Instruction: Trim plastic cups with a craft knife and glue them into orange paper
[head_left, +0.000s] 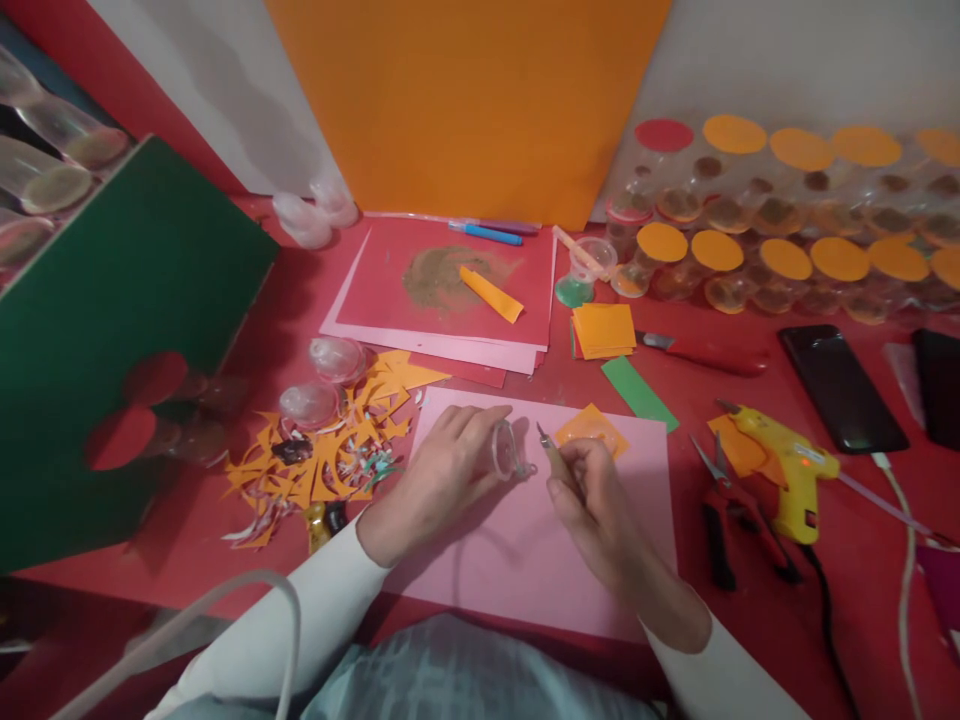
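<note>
– Clear plastic cup [508,452] on its side over the top edge of the pink sheet [525,570], mouth turned to the right. The left hand [442,465] has it, fingers curled round the wall.

– And the right hand [596,500]?

– Closed on a craft knife [553,455], held like a pen, with the tip just beside the cup's rim. I can't tell whether the blade touches the plastic.

– How does that clear plastic cup look to handle?

– Light and thin-walled, I'd say. It's smooth, so likely slippery under a blade, and it would probably buckle if squeezed hard. The best hold looks like the one the left hand has now, round the body near the base, with the fingers back from the rim where the knife is.

– What's around the pink sheet?

– An orange square [592,428] lies on its top right corner, just behind the knife hand. Off the left edge there's a heap of orange scraps [330,455] with two more clear cups [322,385] among them. Off the right edge are pliers [724,520], then a yellow glue gun [791,470] with its cable trailing away. Beyond the top edge are a green strip [637,392] and a stack of orange squares [604,330].

– Both hands busy, then.

– Yes, one wrapped on the cup, one pinched on the knife, meeting over the sheet's top edge.
</note>
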